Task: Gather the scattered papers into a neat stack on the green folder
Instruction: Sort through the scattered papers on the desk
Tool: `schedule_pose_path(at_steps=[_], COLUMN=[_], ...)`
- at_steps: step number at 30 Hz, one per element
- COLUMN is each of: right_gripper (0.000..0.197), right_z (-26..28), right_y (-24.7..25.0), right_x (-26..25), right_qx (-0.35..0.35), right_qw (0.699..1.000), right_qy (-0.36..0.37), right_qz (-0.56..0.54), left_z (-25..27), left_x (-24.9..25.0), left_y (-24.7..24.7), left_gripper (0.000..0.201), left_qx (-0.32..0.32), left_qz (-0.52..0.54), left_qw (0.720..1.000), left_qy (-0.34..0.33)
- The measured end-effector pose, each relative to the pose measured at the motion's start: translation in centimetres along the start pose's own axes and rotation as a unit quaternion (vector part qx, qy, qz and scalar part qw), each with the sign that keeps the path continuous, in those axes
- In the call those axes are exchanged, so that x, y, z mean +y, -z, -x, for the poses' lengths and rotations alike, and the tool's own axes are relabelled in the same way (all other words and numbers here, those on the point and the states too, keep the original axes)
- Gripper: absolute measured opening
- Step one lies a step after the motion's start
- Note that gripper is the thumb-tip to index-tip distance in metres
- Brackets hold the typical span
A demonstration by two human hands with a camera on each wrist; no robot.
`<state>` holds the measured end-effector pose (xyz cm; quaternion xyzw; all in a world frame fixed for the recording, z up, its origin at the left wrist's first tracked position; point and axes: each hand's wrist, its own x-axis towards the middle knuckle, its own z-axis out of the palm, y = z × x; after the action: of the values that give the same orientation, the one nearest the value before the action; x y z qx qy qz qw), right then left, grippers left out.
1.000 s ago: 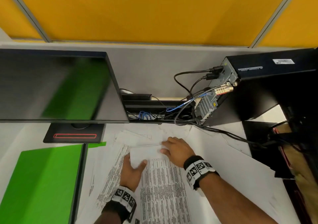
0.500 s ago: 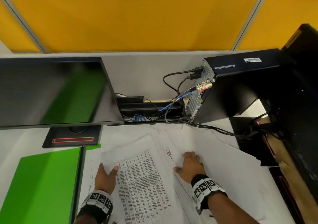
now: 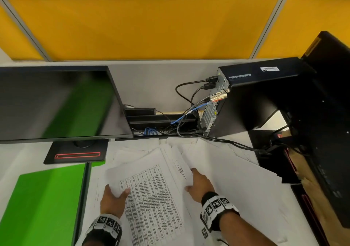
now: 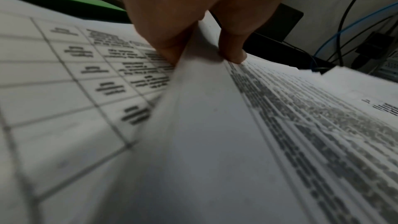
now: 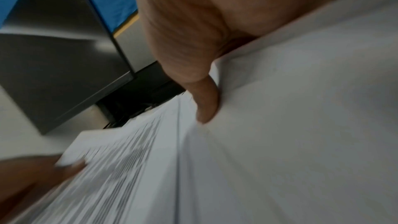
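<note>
A bundle of printed papers (image 3: pixel 151 194) lies skewed in the middle of the desk, on top of more loose white sheets (image 3: pixel 233 172). My left hand (image 3: pixel 119 192) pinches the bundle's left edge, thumb on top. In the left wrist view the paper (image 4: pixel 215 108) curves up between thumb and fingers (image 4: pixel 170 48). My right hand (image 3: pixel 191 179) holds the bundle's right edge. Its thumb (image 5: pixel 206 105) lies on the paper (image 5: pixel 290 125) and its fingers are hidden beneath. The green folder (image 3: pixel 43 204) lies flat at the left, with no paper on it.
A monitor (image 3: pixel 56 102) on a black stand (image 3: pixel 75 154) rises behind the folder. A black computer case (image 3: pixel 251 98) with cables (image 3: pixel 227 141) stands at the back right. More dark equipment (image 3: pixel 327 132) borders the right side, and yellow partition panels (image 3: pixel 151 24) close off the back.
Both hands have moved from the top of the printed sheet out to its two sides. The left hand now pinches the left edge, the right hand slid left to the right edge.
</note>
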<state>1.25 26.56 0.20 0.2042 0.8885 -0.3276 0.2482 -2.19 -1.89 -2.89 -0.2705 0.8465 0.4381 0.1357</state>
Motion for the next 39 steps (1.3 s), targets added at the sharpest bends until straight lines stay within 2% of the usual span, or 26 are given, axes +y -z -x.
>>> schedule_pose_path(at_steps=[4,7,11,15,17,19,21,23,26,27,31,34,39], right_gripper=[0.05,0.04,0.04,0.032,0.027,0.023,0.025,0.028,0.033,0.033,0.035,0.036,0.043], right_z=[1.0,2.0,3.7,5.7,6.7,7.3,7.2,6.6,4.9,4.1,1.1,-0.4,-0.3], right_y=[3.7,7.8,14.1,18.5,20.0,21.0,21.3,20.8,18.7,17.6,11.8,7.6,1.7], right_x=[-1.0,-1.8,-2.3,-3.0,-3.5,-4.1,-4.5,-4.9,-5.3,-5.3,-4.1,-2.7,-1.3], right_qx=[0.003,0.045,0.081,0.118,0.141,0.15,0.139,0.121,0.081,0.062,-0.016,-0.061,-0.11], right_qw=[0.998,0.991,0.976,0.962,0.961,0.969,0.976,0.975,0.969,0.967,0.958,0.963,0.986], right_qy=[0.048,0.086,0.094,0.1,0.113,0.14,0.163,0.186,0.211,0.211,0.162,0.13,0.048], right_qz=[0.029,0.089,0.177,0.224,0.209,0.135,0.044,-0.019,-0.1,-0.13,-0.236,-0.227,-0.113], left_z=[0.7,1.2,1.3,0.9,0.8,0.3,-0.9,-1.1,-0.5,-0.6,-0.3,-1.0,-1.0], left_x=[1.3,1.8,2.0,1.8,2.0,1.6,0.4,0.2,1.3,1.5,2.4,2.0,1.7], left_y=[0.1,0.3,0.4,0.1,0.0,-0.2,-0.6,-0.7,-0.1,-0.1,0.3,0.1,-0.1], left_gripper=[0.049,0.052,0.065,0.065,0.061,0.056,0.061,0.06,0.034,0.031,0.039,0.04,0.038], left_qx=[-0.007,-0.011,-0.019,-0.019,-0.019,-0.026,-0.028,-0.029,-0.011,-0.007,0.011,0.019,0.032], left_qz=[-0.012,-0.014,-0.012,-0.019,0.001,0.042,0.07,0.081,0.112,0.119,0.144,0.153,0.176], left_qw=[1.0,1.0,0.999,0.999,0.998,0.997,0.995,0.993,0.991,0.99,0.987,0.985,0.98], left_qy=[0.003,0.02,0.036,0.046,0.054,0.062,0.066,0.077,0.072,0.071,0.071,0.081,0.087])
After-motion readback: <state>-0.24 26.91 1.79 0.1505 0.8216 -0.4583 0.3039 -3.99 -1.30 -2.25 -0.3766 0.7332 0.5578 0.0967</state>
